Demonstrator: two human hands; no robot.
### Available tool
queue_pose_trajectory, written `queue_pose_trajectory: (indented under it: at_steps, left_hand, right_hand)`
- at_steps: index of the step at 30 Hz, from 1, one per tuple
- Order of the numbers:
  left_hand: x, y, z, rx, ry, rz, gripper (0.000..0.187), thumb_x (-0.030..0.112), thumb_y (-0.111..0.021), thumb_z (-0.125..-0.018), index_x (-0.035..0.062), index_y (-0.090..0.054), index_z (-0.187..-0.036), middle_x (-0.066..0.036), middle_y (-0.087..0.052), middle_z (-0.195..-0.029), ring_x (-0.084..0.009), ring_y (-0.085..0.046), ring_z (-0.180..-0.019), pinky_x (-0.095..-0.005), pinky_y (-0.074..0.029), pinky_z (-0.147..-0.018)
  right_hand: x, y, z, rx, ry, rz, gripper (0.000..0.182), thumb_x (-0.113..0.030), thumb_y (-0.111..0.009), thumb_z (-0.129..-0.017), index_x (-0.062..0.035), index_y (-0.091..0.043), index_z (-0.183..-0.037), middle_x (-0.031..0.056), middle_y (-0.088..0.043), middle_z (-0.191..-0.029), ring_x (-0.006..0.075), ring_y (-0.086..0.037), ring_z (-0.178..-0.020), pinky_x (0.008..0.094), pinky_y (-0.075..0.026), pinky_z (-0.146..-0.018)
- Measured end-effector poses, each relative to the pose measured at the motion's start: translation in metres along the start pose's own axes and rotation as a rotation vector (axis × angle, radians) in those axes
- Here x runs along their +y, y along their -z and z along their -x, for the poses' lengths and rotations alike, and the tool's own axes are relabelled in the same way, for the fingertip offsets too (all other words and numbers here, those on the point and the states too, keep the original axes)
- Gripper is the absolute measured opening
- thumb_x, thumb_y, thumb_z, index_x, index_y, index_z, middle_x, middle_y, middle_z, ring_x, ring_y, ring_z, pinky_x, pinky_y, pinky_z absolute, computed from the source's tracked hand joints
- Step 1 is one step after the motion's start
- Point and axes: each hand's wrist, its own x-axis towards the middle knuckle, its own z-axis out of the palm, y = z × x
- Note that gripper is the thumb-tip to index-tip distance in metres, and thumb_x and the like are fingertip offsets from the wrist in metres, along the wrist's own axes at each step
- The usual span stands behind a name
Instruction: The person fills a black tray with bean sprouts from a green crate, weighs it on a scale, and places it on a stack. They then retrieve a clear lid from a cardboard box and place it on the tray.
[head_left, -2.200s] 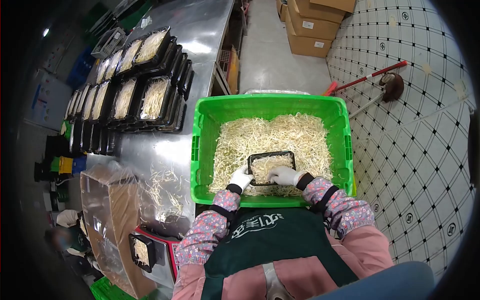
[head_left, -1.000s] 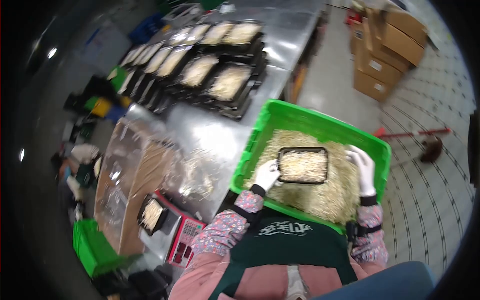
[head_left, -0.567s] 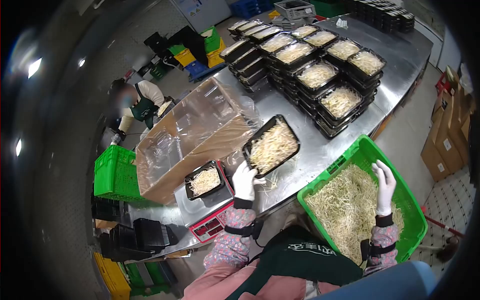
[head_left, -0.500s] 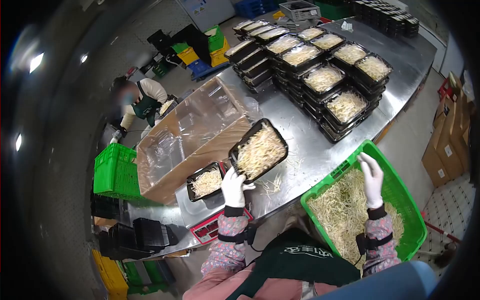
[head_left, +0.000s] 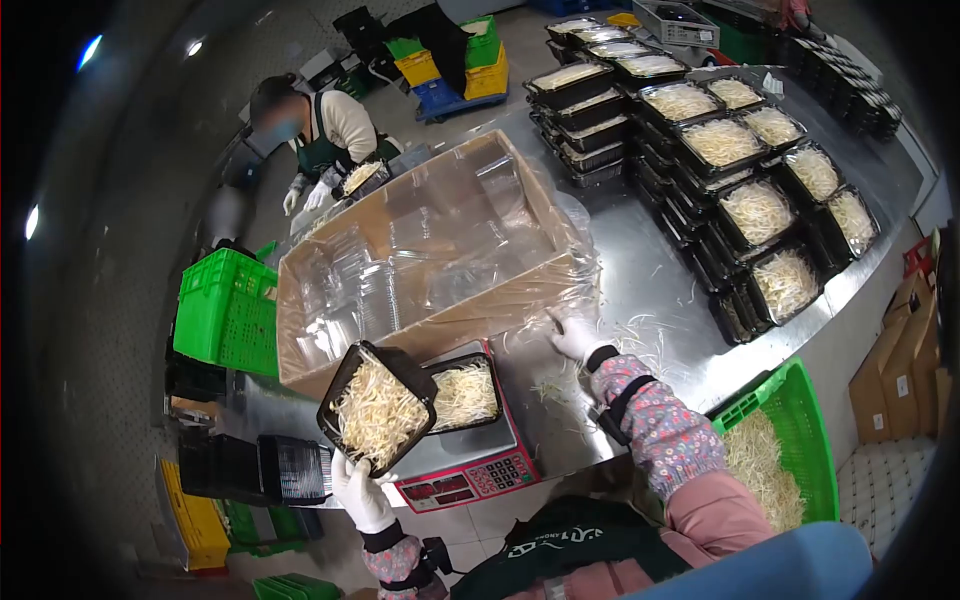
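My left hand (head_left: 362, 495), in a white glove, grips the lower edge of a black plastic tray (head_left: 376, 410) heaped with bean sprouts. That tray is tilted and held over the left side of a red-framed scale (head_left: 470, 478). A second black tray of bean sprouts (head_left: 464, 394) rests on the scale's platform, partly behind the held one. My gloved right hand (head_left: 576, 336) is low over the steel table (head_left: 640, 300), beside the near corner of a cardboard box (head_left: 430, 340) lined with plastic. Its fingers are partly stretched out, and nothing shows in them. Loose sprouts (head_left: 556, 388) lie close by.
Clear plastic lids (head_left: 375, 300) fill part of the box. Stacked sprout trays (head_left: 755, 213) stand at the right. A green crate of sprouts (head_left: 800, 420) is at my lower right. Empty black trays (head_left: 290, 470) sit at the left. A co-worker (head_left: 340, 130) stands across the table.
My left hand has carried its tray leftward, from the right of the scale to its left side. My right hand has moved from above the green crate to the table by the box.
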Motion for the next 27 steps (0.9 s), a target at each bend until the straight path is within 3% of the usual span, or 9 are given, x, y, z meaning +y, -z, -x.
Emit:
queue_pose_trajectory:
  at_steps: [2,6,10,12,15,18,21,24,27]
  left_hand:
    - [-0.007,0.020,-0.007,0.029,-0.012,-0.003,0.050,-0.002,-0.052,-0.085,-0.0024,-0.046,-0.134,-0.016,-0.062,-0.119,-0.0217,-0.069,-0.085,-0.0297,-0.060,-0.050]
    - [-0.002,0.005,-0.009,0.047,0.035,-0.031,0.044,0.003,-0.051,-0.088,0.0001,-0.047,-0.132,-0.011,-0.062,-0.113,-0.0144,-0.064,-0.073,-0.0245,-0.054,-0.047]
    - [-0.012,-0.003,-0.027,-0.007,0.083,0.005,0.048,0.001,-0.053,-0.086,-0.0016,-0.047,-0.134,-0.015,-0.063,-0.117,-0.0204,-0.069,-0.082,-0.0287,-0.059,-0.048]
    - [-0.014,-0.015,-0.031,-0.007,0.088,0.023,0.048,0.002,-0.054,-0.086,-0.0014,-0.047,-0.134,-0.014,-0.064,-0.114,-0.0190,-0.068,-0.078,-0.0282,-0.059,-0.048]
    - [-0.014,-0.034,-0.037,-0.039,0.131,0.068,0.049,-0.001,-0.050,-0.085,-0.0027,-0.047,-0.134,-0.014,-0.065,-0.111,-0.0185,-0.069,-0.074,-0.0278,-0.059,-0.048]
    - [-0.019,-0.050,-0.041,-0.088,0.156,0.111,0.051,-0.003,-0.048,-0.083,-0.0034,-0.046,-0.135,-0.014,-0.066,-0.110,-0.0179,-0.068,-0.073,-0.0272,-0.059,-0.048]
    - [-0.015,-0.066,-0.036,-0.140,0.159,0.089,0.050,0.001,-0.048,-0.084,-0.0032,-0.046,-0.134,-0.012,-0.064,-0.111,-0.0144,-0.065,-0.076,-0.0232,-0.054,-0.048]
    - [-0.010,-0.078,-0.026,-0.173,0.149,0.044,0.051,0.006,-0.049,-0.084,-0.0043,-0.045,-0.134,-0.011,-0.063,-0.111,-0.0120,-0.063,-0.075,-0.0202,-0.052,-0.048]
    - [-0.015,-0.073,-0.023,-0.140,0.163,0.128,0.053,-0.001,-0.049,-0.082,-0.0055,-0.045,-0.135,-0.015,-0.065,-0.112,-0.0182,-0.069,-0.075,-0.0275,-0.060,-0.048]
  right_hand:
    - [-0.022,-0.017,-0.008,0.059,0.055,0.186,0.049,-0.034,-0.066,-0.081,-0.0109,-0.061,-0.124,0.0149,-0.058,-0.118,0.0312,-0.051,-0.117,0.0428,-0.040,-0.100]
    - [-0.035,-0.036,-0.001,0.216,0.052,0.222,0.045,-0.035,-0.067,-0.079,-0.0117,-0.064,-0.117,0.0126,-0.058,-0.111,0.0305,-0.051,-0.110,0.0424,-0.041,-0.094]
    - [0.007,-0.026,0.021,0.001,0.401,0.267,0.021,-0.032,-0.065,-0.082,-0.0136,-0.070,-0.089,0.0086,-0.061,-0.088,0.0309,-0.056,-0.090,0.0443,-0.045,-0.078]
    - [0.019,-0.006,0.052,-0.282,0.406,0.176,0.018,-0.031,-0.065,-0.081,-0.0136,-0.070,-0.087,0.0072,-0.062,-0.085,0.0301,-0.058,-0.089,0.0431,-0.047,-0.078]
    - [0.021,0.040,0.074,-0.551,0.403,-0.037,0.017,-0.026,-0.068,-0.080,-0.0120,-0.072,-0.087,0.0068,-0.066,-0.089,0.0292,-0.060,-0.093,0.0407,-0.048,-0.085]
    - [0.010,0.023,0.049,-0.293,0.437,-0.056,0.018,-0.026,-0.066,-0.081,-0.0123,-0.073,-0.090,0.0081,-0.066,-0.091,0.0300,-0.060,-0.094,0.0414,-0.047,-0.087]
    - [-0.037,-0.007,0.013,-0.303,0.437,0.044,0.034,-0.030,-0.063,-0.083,-0.0089,-0.067,-0.110,0.0141,-0.065,-0.102,0.0351,-0.059,-0.100,0.0442,-0.046,-0.090]
    - [-0.057,-0.046,-0.021,-0.248,0.661,0.167,0.044,-0.030,-0.067,-0.077,-0.0100,-0.065,-0.117,0.0111,-0.058,-0.128,0.0322,-0.051,-0.119,0.0436,-0.041,-0.102]
    - [-0.044,-0.039,-0.031,-0.262,0.454,0.245,0.031,-0.022,-0.061,-0.079,-0.0075,-0.067,-0.106,0.0130,-0.061,-0.116,0.0321,-0.054,-0.111,0.0439,-0.045,-0.093]
